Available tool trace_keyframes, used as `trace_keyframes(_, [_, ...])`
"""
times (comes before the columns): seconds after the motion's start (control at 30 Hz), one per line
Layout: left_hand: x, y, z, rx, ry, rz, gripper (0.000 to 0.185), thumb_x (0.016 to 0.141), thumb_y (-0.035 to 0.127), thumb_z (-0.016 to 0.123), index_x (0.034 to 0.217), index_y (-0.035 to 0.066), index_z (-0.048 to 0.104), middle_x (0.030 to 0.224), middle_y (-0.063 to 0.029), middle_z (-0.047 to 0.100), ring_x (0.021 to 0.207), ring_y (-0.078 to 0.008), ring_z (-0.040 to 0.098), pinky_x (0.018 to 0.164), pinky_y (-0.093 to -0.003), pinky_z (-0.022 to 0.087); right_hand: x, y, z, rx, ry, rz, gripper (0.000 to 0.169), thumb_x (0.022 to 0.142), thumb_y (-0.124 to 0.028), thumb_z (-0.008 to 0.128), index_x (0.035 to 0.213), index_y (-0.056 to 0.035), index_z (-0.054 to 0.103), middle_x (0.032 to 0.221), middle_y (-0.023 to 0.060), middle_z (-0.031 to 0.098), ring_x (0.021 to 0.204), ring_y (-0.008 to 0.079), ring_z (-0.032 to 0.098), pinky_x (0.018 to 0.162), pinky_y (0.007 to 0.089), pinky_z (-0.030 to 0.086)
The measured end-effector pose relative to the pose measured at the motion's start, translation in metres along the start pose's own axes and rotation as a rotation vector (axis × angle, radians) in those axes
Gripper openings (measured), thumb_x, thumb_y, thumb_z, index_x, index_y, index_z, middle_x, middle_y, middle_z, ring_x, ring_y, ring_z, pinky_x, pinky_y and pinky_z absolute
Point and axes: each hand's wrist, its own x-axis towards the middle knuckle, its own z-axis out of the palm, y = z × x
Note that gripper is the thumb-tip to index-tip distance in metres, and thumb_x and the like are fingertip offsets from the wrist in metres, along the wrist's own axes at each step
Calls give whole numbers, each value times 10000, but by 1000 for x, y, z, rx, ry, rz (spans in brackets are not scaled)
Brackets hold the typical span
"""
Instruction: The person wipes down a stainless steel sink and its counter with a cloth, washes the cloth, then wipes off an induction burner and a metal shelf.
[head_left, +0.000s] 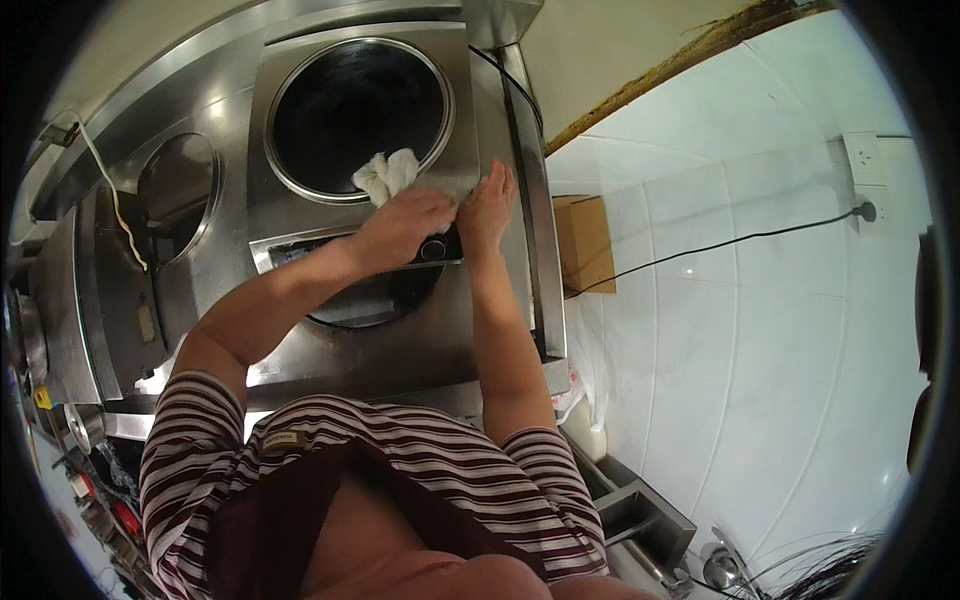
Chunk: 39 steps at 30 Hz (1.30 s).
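My left hand (409, 221) grips a crumpled white cloth (386, 176). The cloth bunches out past the fingers onto the near rim of a round black hob plate. That plate belongs to a steel-topped countertop cooker (463, 90), whose sloped front panel carries a black knob (433, 248) just below my left hand. Flat against the cooker's right front corner lies my right hand (487, 206), fingers extended and nothing visible in it. The two hands are close together, and the left forearm crosses over part of the front panel.
A steel counter (352, 367) with round openings surrounds the cooker. To the left stand a steel box (112, 292) and a dangling pale cable (105, 169). Right of the counter are a cardboard box (585, 244), a black power cord (712, 247) and a tiled wall (765, 337).
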Motion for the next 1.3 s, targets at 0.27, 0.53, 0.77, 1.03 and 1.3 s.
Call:
trace_keyframes(0.27, [-108, 83, -32, -532, -31, -712, 279, 812, 12, 554, 1087, 60, 562, 1012, -114, 596, 935, -280, 577, 860, -340, 447, -28, -34, -42, 334, -12, 76, 295, 903, -111, 430, 1166, 18, 464, 1150, 221, 489, 1069, 364, 463, 891, 396, 389])
trace_keyframes(0.53, [-98, 108, -26, -109, 52, -532, 740, 722, 188, 686, 1330, 14, 302, 1374, -185, 313, 1316, -344, 225, 1041, -501, 191, -124, -125, -75, 1432, -433, 1074, 308, 905, -102, 502, 1191, 8, 480, 1104, 67, 554, 987, 135, 502, 869, 274, 408])
trace_keyframes(0.77, [-98, 51, -35, 490, -122, -503, 1093, 536, 367, 796, 1370, -13, 200, 1452, -186, 137, 1356, -335, 117, 1038, -597, 114, -18, -44, -49, 150, 93, -205, 182, 804, -56, 583, 985, -62, 573, 1037, 174, 517, 883, 345, 481, 769, 418, 411])
trace_keyframes(1.03, [-100, 29, -24, 607, -177, -511, 1031, 570, 352, 783, 1364, -4, 230, 1452, -175, 150, 1351, -318, 150, 1052, -552, 166, -89, 18, -64, 10, -33, -243, 191, 755, -68, 609, 946, -72, 598, 1008, 191, 536, 853, 364, 491, 758, 424, 421])
trace_keyframes(1.3, [-105, 26, -25, 594, -215, -544, 1023, 622, 392, 744, 1385, 9, 180, 1463, -150, 132, 1360, -300, 122, 1065, -545, 137, -33, 21, -90, 584, 26, 467, 165, 865, -140, 566, 958, -4, 558, 857, 56, 576, 770, 142, 527, 688, 281, 454])
